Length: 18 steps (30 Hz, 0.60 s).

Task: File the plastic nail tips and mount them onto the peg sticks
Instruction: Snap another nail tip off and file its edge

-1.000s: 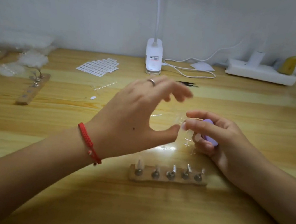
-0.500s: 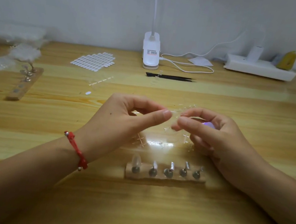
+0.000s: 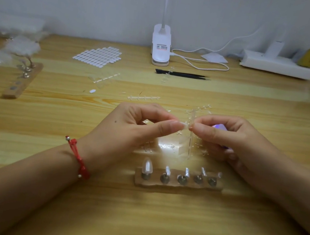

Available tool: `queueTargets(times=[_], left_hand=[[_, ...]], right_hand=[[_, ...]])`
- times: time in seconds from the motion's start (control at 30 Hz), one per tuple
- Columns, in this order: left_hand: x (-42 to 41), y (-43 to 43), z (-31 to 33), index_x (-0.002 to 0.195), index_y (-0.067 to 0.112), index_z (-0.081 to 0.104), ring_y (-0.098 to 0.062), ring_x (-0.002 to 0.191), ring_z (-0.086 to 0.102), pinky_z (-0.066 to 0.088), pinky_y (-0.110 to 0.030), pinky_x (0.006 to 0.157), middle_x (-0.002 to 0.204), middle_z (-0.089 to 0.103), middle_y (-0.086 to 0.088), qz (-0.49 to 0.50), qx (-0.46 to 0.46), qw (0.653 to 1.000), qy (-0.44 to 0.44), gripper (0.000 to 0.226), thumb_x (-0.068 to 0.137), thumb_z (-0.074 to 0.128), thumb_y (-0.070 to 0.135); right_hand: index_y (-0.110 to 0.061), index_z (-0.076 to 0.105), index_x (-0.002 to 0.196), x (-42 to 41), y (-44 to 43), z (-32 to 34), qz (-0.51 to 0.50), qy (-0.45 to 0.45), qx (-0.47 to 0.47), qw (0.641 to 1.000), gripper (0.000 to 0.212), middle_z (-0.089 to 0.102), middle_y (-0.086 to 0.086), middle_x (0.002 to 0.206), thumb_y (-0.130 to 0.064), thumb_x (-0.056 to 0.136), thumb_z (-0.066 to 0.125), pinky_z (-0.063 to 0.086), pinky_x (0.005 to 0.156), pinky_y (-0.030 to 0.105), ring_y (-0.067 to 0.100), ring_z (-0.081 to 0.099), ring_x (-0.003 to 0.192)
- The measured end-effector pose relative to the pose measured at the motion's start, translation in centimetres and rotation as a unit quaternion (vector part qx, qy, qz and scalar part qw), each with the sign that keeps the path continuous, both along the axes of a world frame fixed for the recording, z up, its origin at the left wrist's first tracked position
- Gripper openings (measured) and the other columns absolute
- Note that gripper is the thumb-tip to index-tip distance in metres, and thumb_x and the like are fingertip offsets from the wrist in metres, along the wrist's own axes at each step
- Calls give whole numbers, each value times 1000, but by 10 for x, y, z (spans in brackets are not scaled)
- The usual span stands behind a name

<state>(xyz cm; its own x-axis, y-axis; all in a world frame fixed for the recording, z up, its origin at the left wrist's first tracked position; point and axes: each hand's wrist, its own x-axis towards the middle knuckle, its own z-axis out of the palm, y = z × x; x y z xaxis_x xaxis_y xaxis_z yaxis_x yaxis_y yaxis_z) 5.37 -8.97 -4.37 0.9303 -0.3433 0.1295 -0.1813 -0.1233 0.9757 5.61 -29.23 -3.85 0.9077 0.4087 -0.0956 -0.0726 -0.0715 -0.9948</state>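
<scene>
My left hand (image 3: 129,127) pinches a clear nail tip (image 3: 185,125) between thumb and forefinger. My right hand (image 3: 224,140) pinches the clear plastic sprue strip (image 3: 190,141) that the tip sits on, and a purple file (image 3: 219,126) is tucked under its curled fingers. The two hands meet fingertip to fingertip above the table. Just in front of them lies a wooden peg holder (image 3: 177,185) with several metal peg sticks; the leftmost peg carries one clear nail tip (image 3: 147,166).
A second wooden peg holder (image 3: 19,84) lies at the left. Black tweezers (image 3: 182,74), a sheet of white adhesive tabs (image 3: 98,56), empty sprue strips (image 3: 144,97), a clip lamp base (image 3: 160,46) with cable and a white power strip (image 3: 279,64) sit farther back.
My left hand came down from an open, raised pose and closed its thumb and forefinger on a nail tip on the strip that my right hand holds.
</scene>
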Motion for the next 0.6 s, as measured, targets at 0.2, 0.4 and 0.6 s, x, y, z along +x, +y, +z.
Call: queueTargets(times=[0.2, 0.4, 0.6], left_hand=[[1, -2, 1, 77, 25, 78, 1, 72, 59, 44, -13, 66, 77, 68, 11, -7, 11, 1000, -1, 21, 66, 69, 41], [0, -3, 1, 62, 26, 74, -3, 65, 55, 44, -13, 59, 70, 63, 9, 51, -10, 998, 26, 15, 61, 74, 40], [-2, -8, 2, 54, 25, 69, 2, 51, 47, 35, -7, 53, 65, 60, 6, 116, 6, 993, -31, 15, 61, 77, 35]], right_hand=[[-22, 77, 73, 0, 0, -1, 20, -3, -10, 1000, 23, 36, -6, 55, -39, 60, 84, 27, 39, 7, 2, 31, 41], [-21, 71, 67, -1, 2, -4, -41, -1, 23, 999, 19, 33, -9, 45, -32, 61, 85, 26, 38, 10, 3, 27, 37], [-16, 71, 68, -5, 12, -7, -142, -64, 13, 988, 24, 46, -15, 42, -37, 59, 78, 32, 42, 6, 1, 42, 36]])
